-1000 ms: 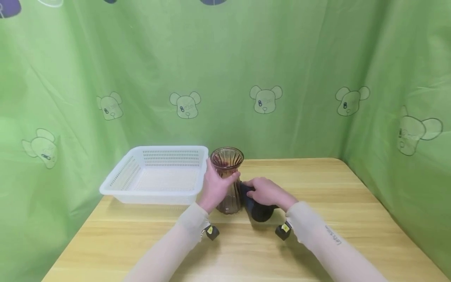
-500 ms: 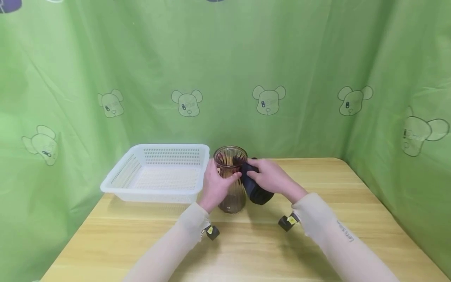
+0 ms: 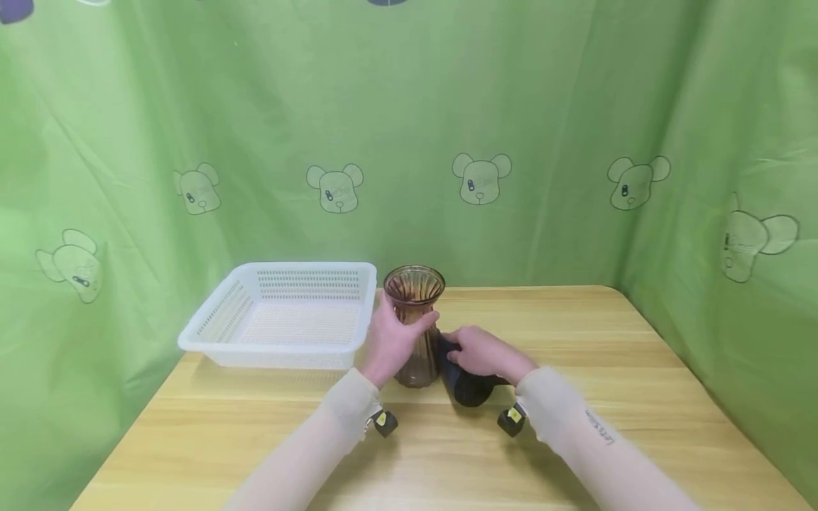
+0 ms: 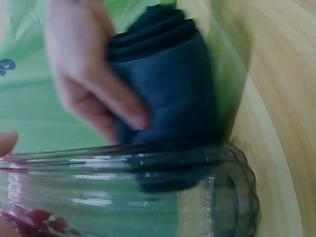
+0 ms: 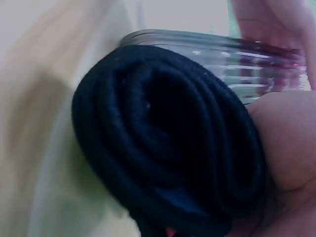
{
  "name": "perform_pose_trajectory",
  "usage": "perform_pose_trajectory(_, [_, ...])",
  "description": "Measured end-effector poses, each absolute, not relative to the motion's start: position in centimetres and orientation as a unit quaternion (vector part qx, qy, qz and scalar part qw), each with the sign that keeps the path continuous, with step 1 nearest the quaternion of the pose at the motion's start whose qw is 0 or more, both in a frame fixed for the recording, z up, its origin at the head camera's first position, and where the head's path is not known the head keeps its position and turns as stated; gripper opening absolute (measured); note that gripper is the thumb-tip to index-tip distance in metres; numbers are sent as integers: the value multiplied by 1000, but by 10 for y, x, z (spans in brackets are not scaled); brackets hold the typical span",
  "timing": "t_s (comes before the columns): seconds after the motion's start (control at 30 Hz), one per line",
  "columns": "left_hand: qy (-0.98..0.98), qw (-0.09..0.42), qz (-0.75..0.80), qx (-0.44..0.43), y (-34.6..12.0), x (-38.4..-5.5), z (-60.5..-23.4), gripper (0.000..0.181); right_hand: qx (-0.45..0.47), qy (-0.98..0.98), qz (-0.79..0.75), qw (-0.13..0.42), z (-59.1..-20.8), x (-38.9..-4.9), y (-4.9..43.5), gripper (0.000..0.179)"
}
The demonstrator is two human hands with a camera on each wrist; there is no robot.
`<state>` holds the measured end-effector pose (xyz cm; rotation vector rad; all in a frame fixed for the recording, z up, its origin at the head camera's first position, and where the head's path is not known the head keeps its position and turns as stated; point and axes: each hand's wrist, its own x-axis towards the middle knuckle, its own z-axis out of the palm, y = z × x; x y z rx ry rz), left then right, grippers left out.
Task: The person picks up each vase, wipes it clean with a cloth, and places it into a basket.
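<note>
A tinted, ribbed glass vase point(image 3: 418, 355) with a flared rim stands upright at the middle of the table. My left hand point(image 3: 388, 339) grips it below the rim, thumb across the front. In my right hand point(image 3: 482, 351) is a dark rolled cloth point(image 3: 469, 390), held against the lower right side of the vase. The left wrist view shows the cloth point(image 4: 168, 89) touching the glass near its base, with the thumb on the roll. The rolled layers of the cloth point(image 5: 168, 133) fill the right wrist view, the vase point(image 5: 207, 54) behind them.
A white perforated plastic basket point(image 3: 287, 349) sits on the left of the wooden table point(image 3: 575, 426), close beside the left hand. A green curtain point(image 3: 409, 106) with bear-head prints surrounds the table at the back and sides.
The right hand with the cloth rose to near the vase's rim half a second ago and is now back down beside its lower part. The left hand keeps its grip on the vase.
</note>
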<state>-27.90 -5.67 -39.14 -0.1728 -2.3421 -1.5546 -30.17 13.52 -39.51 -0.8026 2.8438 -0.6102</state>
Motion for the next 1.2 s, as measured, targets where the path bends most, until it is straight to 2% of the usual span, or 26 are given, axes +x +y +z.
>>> perform_pose_trajectory(0.1, [-816,177,-546,-66,-57,-281,-392,90,-256,942,-205,68,-399,-300,137,44])
perform_pose_trajectory(0.33, [-819,207,-529,-82,-57,-285,-391,80,-242,943,-227,21,-373,-293,138,43])
perform_pose_trajectory(0.5, [-817,197,-536,-83,-57,-284,-389,77,-233,939,-252,-19,-343,-289,137,45])
perform_pose_trajectory(0.7, [-820,179,-538,-74,-58,-283,-388,83,-220,938,-266,-35,-322,-285,137,49])
perform_pose_trajectory(1.03, [-838,148,-521,-72,-59,-279,-389,82,-231,936,-260,-54,-326,-285,135,47])
perform_pose_trajectory(1.2, [-842,142,-514,-87,-58,-279,-387,79,-239,936,-253,-60,-331,-285,133,36])
